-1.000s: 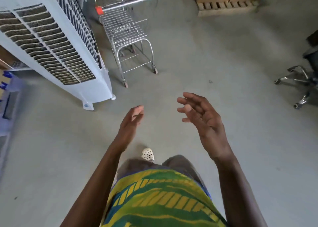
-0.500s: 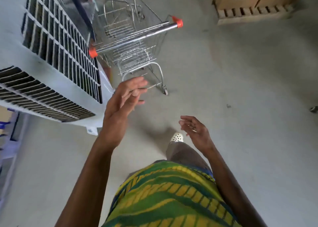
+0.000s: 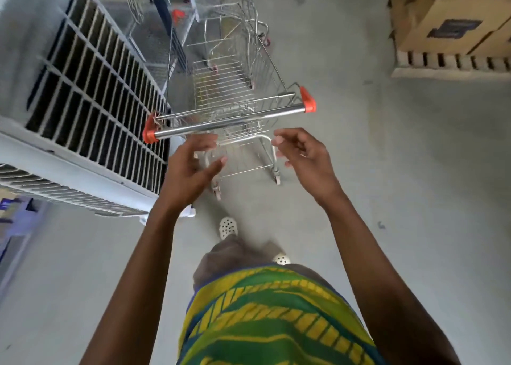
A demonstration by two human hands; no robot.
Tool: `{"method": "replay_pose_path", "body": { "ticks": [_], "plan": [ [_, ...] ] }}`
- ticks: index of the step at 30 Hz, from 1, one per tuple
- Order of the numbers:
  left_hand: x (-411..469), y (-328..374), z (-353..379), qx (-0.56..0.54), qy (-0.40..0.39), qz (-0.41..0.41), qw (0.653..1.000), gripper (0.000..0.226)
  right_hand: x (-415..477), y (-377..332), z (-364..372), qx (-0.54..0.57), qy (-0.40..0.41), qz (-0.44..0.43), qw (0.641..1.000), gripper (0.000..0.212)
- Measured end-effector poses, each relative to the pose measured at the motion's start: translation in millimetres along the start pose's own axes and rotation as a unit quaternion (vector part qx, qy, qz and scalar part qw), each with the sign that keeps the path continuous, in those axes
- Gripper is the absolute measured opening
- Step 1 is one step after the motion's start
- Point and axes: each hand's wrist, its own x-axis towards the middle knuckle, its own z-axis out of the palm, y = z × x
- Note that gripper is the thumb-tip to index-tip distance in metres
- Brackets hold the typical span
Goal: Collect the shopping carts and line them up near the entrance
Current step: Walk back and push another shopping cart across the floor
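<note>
Shopping cart (image 3: 229,93) stands on the grey floor (image 3: 387,198) right in front of the person, close beside a big white air cooler (image 3: 83,102) on its left. Its shiny handle bar (image 3: 229,121) with orange ends faces the person, so it is easy to grab from this side. The left hand (image 3: 190,168) hovers just below the bar's left half, fingers spread and a little bent, holding nothing. The right hand (image 3: 304,157) hovers near the right half, fingers loosely curled, also holding nothing. I think both hands are shaped like that so they can wrap round the bar. Neither one touches it yet. More wire carts seem to stand past this one, but they are blurry. Brown boxes (image 3: 442,19) sit on a wooden pallet (image 3: 448,63) far off to the right, out of the way. The cart is so near the cooler that a pull straight back looks safer than a turn.
</note>
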Motion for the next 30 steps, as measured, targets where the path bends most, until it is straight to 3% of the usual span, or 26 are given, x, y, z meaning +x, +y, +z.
{"method": "replay_pose_path", "body": {
  "ticks": [5,9,12,15,17,18,21,30],
  "plan": [
    [73.3,-61.5,-0.4,0.281,-0.001,-0.005,0.96,0.064,79.9,3.3,24.6,-0.074,0.011,-0.041,0.996,0.021],
    [126.0,-89.2,-9.0,0.359,-0.037,0.012,0.932,0.045,146.3,29.5,45.8,-0.191,0.016,-0.023,0.981,0.029],
    [166.7,-98.0,-12.2,0.442,-0.092,-0.023,0.892,0.036,183.6,50.0,56.8,-0.335,0.006,-0.039,0.941,0.038],
    [184.8,-101.9,0.2,0.472,-0.172,-0.032,0.864,0.024,206.2,68.7,62.0,-0.526,-0.024,-0.018,0.85,0.046],
    [188.6,-109.4,5.1,0.488,-0.199,-0.03,0.849,0.021,211.5,76.5,68.9,-0.626,0.0,-0.01,0.78,0.063],
    [189.5,-113.5,5.4,0.497,-0.209,-0.024,0.842,0.021,213.4,81.1,72.3,-0.644,0.03,-0.013,0.765,0.069],
    [193.0,-128.1,5.2,0.509,-0.2,0.01,0.837,0.022,218.2,86.4,78.5,-0.652,0.07,-0.001,0.755,0.07],
    [224.5,-147.9,-1.4,0.483,-0.183,0.077,0.853,0.03,243.2,78.2,94.0,-0.685,0.066,0.041,0.725,0.074]
  ]
}}
